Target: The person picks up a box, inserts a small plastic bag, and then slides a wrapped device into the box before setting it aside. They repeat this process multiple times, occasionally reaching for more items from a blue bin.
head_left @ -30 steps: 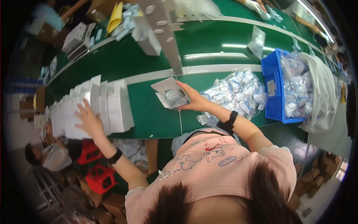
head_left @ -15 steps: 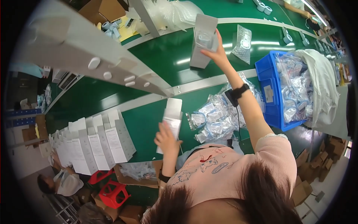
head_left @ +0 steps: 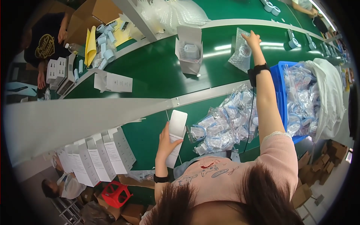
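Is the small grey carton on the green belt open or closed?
Open. The grey carton has its top flap standing up, and a pale item shows inside. No hand touches it.

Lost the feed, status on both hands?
Left hand holds flat white carton. Right hand on clear plastic bag, far on green belt. Nothing between.

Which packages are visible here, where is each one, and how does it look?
Flat white carton: left hand holds it.
Clear plastic bag: on green belt, under right hand.
Open grey box: on belt.
Clear pouches: heaped.
White cartons: upright row.
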`<state>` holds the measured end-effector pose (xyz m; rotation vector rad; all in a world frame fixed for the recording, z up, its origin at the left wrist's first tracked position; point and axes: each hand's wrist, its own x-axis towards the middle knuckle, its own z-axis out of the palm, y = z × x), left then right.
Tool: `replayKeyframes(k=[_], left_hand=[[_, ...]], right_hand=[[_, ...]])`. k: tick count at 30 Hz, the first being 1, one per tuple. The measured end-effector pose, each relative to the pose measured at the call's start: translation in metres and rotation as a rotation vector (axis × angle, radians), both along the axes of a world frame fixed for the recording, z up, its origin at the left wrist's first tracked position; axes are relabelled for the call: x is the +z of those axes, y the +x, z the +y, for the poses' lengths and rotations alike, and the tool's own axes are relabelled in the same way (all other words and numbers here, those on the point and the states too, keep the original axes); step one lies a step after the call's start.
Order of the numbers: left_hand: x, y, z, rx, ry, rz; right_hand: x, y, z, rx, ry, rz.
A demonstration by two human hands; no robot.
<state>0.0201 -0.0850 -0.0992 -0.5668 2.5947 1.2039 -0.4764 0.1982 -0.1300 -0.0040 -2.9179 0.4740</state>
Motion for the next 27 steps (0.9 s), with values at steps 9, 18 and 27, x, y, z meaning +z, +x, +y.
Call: replayKeyframes(k=[9, 18, 27], left_hand=[[0.019, -0.014, 0.001, -0.023, 0.183, -0.174], [0.024, 0.002, 0.0, -0.083, 0.272, -0.116], [0.086, 0.001, 0.03, -0.196, 0.014, 0.44]], right_hand=[[-0.055, -0.038, 0.015, 0.032, -0.809, -0.006], [0.094, 0.106, -0.026, 0.651, -1.778, 0.033], [0.159, 0.25, -0.041, 0.609, -2.652, -0.588]])
